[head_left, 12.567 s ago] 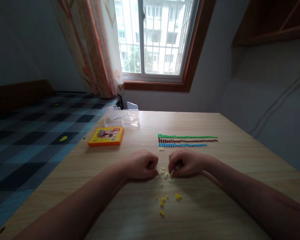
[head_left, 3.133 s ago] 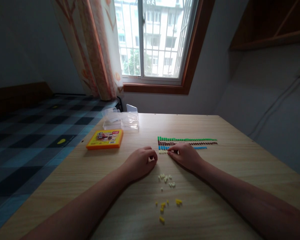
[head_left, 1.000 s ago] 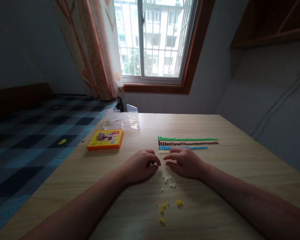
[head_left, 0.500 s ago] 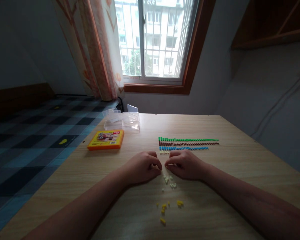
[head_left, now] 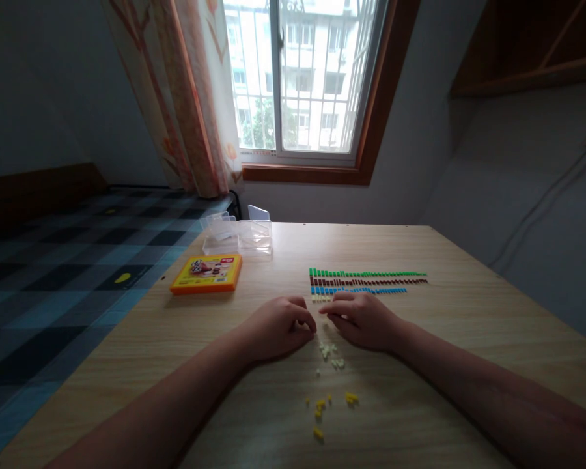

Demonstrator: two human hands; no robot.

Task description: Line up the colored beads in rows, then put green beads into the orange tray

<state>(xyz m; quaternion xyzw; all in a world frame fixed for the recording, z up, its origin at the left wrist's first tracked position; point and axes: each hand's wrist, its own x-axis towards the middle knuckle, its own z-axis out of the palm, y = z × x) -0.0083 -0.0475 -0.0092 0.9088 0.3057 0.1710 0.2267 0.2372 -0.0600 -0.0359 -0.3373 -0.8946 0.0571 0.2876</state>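
Observation:
Both my hands rest on the wooden table [head_left: 444, 339]. My left hand [head_left: 276, 326] is curled in a loose fist, and what its fingers hold is hidden. My right hand [head_left: 361, 316] has its fingers pinched together at its left tip, close to the left hand and to a short cream bead row [head_left: 317, 298]. Beyond them lie a green bead row [head_left: 366, 273], a brown bead row [head_left: 371, 281] and a blue bead row [head_left: 359, 290]. Loose cream beads [head_left: 331, 354] lie just in front of the hands, and loose yellow beads [head_left: 329, 404] nearer me.
An orange flat box [head_left: 206, 273] lies at the left of the table, with a clear plastic compartment case [head_left: 237, 234] behind it. A bed with a checked blanket [head_left: 53, 273] runs along the left side. A window [head_left: 303, 78] and curtain [head_left: 185, 98] stand behind.
My right hand came back from the cream row to meet the left hand's fingertips, and now lifts slightly toward the row again. The left hand has hardly moved.

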